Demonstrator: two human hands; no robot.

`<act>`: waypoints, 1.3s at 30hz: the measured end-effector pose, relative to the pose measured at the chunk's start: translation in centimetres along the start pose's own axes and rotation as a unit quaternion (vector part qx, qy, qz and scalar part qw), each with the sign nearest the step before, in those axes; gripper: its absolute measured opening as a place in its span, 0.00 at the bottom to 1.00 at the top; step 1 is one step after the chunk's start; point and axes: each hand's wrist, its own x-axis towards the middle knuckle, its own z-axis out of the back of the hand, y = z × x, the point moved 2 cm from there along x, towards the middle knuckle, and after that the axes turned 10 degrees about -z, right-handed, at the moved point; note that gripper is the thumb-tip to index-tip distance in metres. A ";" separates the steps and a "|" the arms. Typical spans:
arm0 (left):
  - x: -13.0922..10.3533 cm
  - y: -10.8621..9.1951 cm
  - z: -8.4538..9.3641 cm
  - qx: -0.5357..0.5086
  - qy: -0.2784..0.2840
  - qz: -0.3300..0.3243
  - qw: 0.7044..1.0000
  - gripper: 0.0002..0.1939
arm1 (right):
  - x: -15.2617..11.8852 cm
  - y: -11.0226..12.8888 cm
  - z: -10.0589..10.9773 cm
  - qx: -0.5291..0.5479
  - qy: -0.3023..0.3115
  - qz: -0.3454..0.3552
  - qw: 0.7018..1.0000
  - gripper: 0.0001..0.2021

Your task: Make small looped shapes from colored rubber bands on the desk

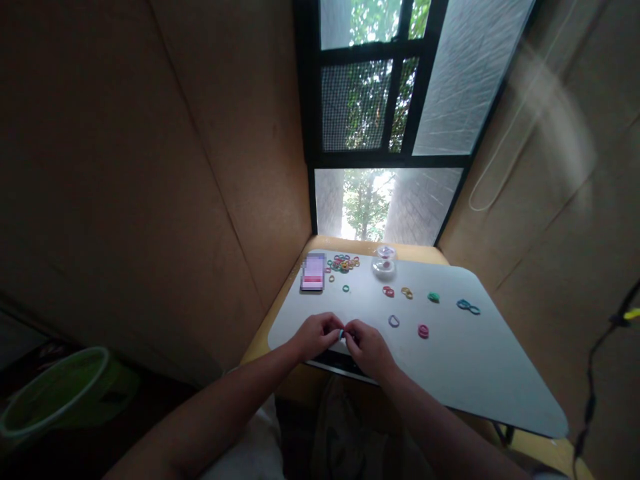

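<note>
Both hands meet over the near edge of the white table (440, 373). Pinched between the fingertips of my left hand (316, 337) and my right hand (369, 347) is a small light-blue hair tie (341, 334), mostly hidden by the fingers. Past my right hand lie a lilac hair tie (394, 321) and a pink pair (423, 331). Farther back sit small groups of red (389, 291), yellow (407, 293), green (433, 297) and blue hair ties (468, 307). A mixed pile of hair ties (344, 263) rests at the back left, with a single green one (346, 289) in front.
A phone (313, 272) with a blurred screen lies at the table's left edge. A clear plastic container (385, 263) stands at the back, below the window (370, 107). Wooden walls close in on both sides. A green bin (65, 393) is on the floor at left.
</note>
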 end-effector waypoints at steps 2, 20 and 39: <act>0.0 -0.1 0.0 0.007 -0.004 0.004 1.000 0.09 | 0.0 0.0 0.0 -0.002 0.000 -0.001 1.000 0.04; 0.2 0.4 -0.3 0.024 -0.033 0.017 0.999 0.06 | -0.2 0.5 0.2 0.035 0.002 -0.016 0.999 0.05; 0.7 1.3 -0.1 -0.068 -0.056 0.038 0.995 0.08 | -0.2 0.4 0.2 0.016 0.000 -0.019 1.000 0.03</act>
